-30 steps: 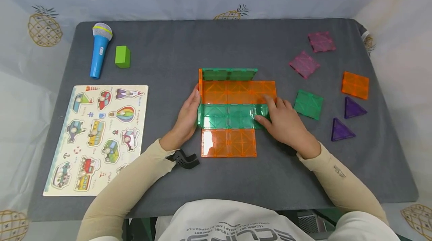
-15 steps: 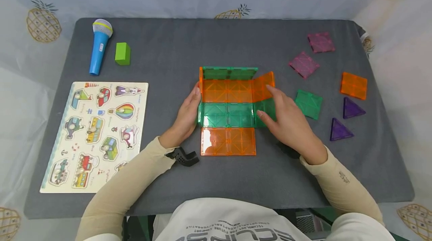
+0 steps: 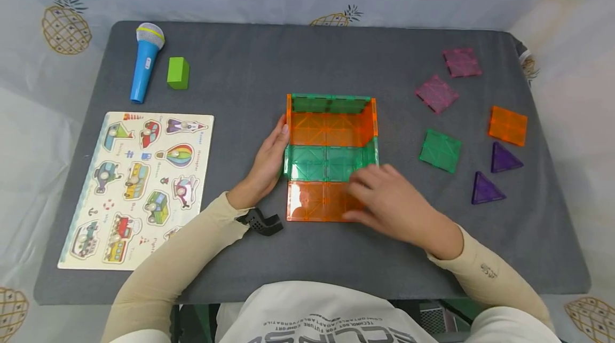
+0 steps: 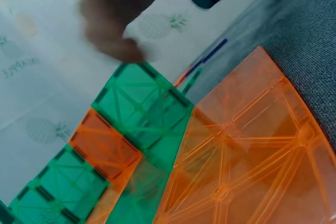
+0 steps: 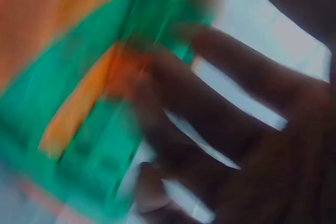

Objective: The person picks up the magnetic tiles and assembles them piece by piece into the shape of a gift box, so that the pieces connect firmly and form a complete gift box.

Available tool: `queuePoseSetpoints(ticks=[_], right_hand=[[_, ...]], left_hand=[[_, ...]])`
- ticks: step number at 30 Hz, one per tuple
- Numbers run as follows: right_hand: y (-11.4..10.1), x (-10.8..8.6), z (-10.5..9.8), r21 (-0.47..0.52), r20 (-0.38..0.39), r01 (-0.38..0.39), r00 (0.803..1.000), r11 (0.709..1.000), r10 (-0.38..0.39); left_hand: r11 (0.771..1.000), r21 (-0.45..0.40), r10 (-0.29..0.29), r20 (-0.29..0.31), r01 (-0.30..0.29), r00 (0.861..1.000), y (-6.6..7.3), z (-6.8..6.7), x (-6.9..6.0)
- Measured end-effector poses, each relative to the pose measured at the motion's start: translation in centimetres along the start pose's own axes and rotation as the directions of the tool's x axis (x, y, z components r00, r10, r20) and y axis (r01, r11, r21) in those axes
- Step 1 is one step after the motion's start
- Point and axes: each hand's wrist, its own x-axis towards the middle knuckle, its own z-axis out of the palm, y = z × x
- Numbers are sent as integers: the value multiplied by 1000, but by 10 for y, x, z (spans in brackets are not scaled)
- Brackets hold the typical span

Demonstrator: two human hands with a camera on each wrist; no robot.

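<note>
In the head view a see-through magnetic tile structure stands on the table, with orange and green floor tiles. Its green back wall is upright, as is the right wall of orange and green tiles. My left hand rests against the left side, its fingers extended. Over the front orange tiles hovers my right hand, fingers loosely bent and holding nothing; it hides their right end. The left wrist view shows the upright green tile close to that blurred hand. The right wrist view is badly blurred.
On the right lie two pink tiles, a green tile, an orange tile and two purple triangles. A picture puzzle board, a blue toy microphone and a green block are at left.
The right-side orange and green tiles have swung from flat to upright under my right hand. That hand has then come off them toward the front orange tiles. My left hand has stayed put.
</note>
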Motion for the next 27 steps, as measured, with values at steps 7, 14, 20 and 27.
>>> queuePoseSetpoints(ticks=[7, 14, 20, 27], right_hand=[[-29, 2, 31, -82, 220, 169, 964, 982, -148], [-26, 14, 55, -103, 206, 72, 977, 992, -49], [-20, 18, 54, -114, 169, 106, 982, 988, -86], [-17, 20, 42, -145, 73, 126, 990, 981, -117]], left_hand=[[1000, -9, -5, -7, 5, 1000, -1, 1, 0], [999, -44, -24, -25, 22, 999, -3, 1, 0], [999, -35, -33, -25, 32, 999, -3, 1, -1], [1000, -13, -17, -24, 17, 1000, -2, 1, 0]])
